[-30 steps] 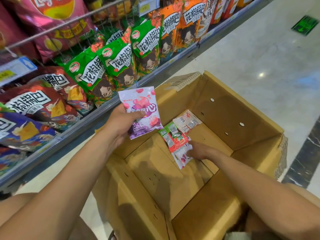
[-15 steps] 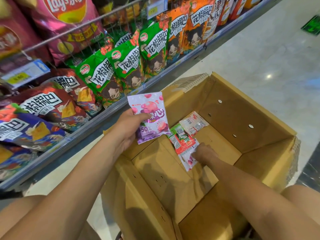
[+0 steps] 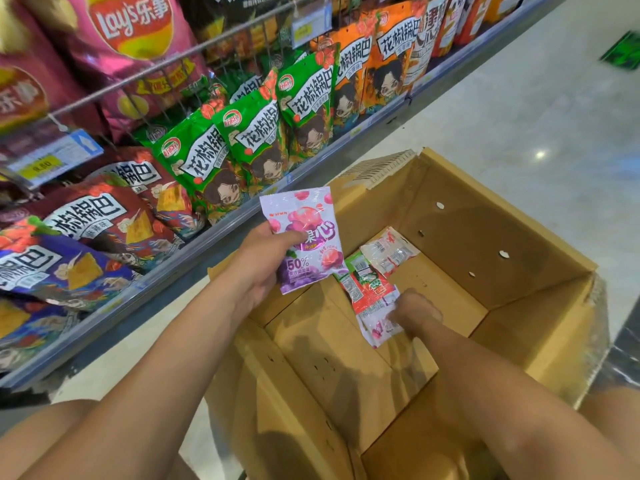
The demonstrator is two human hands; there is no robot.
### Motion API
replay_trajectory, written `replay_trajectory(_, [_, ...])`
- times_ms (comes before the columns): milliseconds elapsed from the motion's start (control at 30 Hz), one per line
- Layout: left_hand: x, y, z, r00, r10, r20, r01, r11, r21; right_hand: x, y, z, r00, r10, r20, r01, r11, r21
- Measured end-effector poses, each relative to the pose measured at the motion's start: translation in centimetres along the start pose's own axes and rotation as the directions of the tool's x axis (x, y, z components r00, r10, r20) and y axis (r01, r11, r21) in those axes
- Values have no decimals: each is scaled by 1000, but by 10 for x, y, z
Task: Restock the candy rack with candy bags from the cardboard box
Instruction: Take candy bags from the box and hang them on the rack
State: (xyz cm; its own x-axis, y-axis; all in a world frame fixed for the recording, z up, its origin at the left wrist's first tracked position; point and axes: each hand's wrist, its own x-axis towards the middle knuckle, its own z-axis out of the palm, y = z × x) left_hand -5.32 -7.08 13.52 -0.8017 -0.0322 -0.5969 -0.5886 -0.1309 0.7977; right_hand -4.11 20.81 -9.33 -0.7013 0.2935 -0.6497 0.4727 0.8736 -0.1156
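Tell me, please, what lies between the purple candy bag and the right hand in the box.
Red-and-green candy bags lie there on the cardboard box floor, in the head view.

Single head view, wide-angle; worn on the person's head, facing forward and steeply down; both forearms (image 3: 156, 375) enter from the bottom edge, very near the lens; open cardboard box (image 3: 485, 230) close below, filling the lower right; snack shelf (image 3: 201, 251) runs along the left, receding toward upper right; floor (image 3: 519, 98) beyond.

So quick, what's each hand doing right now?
Left hand: holds a purple candy bag.
Right hand: touching a pink-white bag in the box; grip unclear.
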Motion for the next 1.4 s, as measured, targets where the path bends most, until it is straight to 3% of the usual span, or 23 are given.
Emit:
replay_trajectory(133, [1, -1, 1, 1000, 1, 3, -1, 1000, 14, 0, -3, -13, 999, -26, 38, 24, 998, 66])
replay_trajectory(333, [4, -1, 10, 1000, -2, 21, 1, 999, 35, -27, -10, -43, 980, -150, 133, 155, 987, -30])
replay_trajectory(433, [5, 2, 19, 998, -9, 56, 7, 999, 38, -49, -4, -70, 975, -197, 106, 201, 979, -26])
replay_trajectory(533, [5, 1, 27, 996, -37, 86, 35, 999, 28, -73, 11, -104, 960, -278, 25, 276, 958, 76])
replay_trajectory(667, [1, -1, 33, 986, -109, 127, 101, 992, 69, -110, 26, -150, 898, -373, -232, 421, 881, 216])
replay_trajectory(733, [-3, -1, 35, 979, -145, 147, 133, 987, 87, -132, 23, -166, 818, -397, -415, 530, 800, 280])
replay_trajectory(867, [-16, 0, 41, 960, -180, 215, 167, 983, 76, -169, 2, -172, 556, -458, -693, 788, 556, 264])
replay_trajectory(1000, [-27, 2, 50, 913, -192, 359, 230, 971, -66, -185, -16, -156, 296, -593, -749, 906, 422, 25])
replay_trajectory(1100, [-30, 5, 48, 906, -179, 383, 263, 948, -180, -184, -22, -144, 200, -714, -671, 935, 344, -86])
replay_trajectory(1200, [-34, 8, 47, 944, -93, 317, 160, 968, -192, -184, -23, -142, 194, -783, -591, 953, 292, -75])
replay_trajectory(1267, [-33, 5, 45, 966, -58, 252, 105, 978, -181, -187, -25, -143, 257, -761, -596, 959, 275, 63])
replay_trajectory(1333, [-31, 3, 45, 973, -27, 230, 60, 989, -138, -191, -30, -146, 413, -633, -655, 909, 328, 256])
replay_trajectory(1400, [-31, 2, 47, 972, 5, 234, 19, 995, -99, -194, -37, -151, 627, -472, -620, 778, 422, 465])
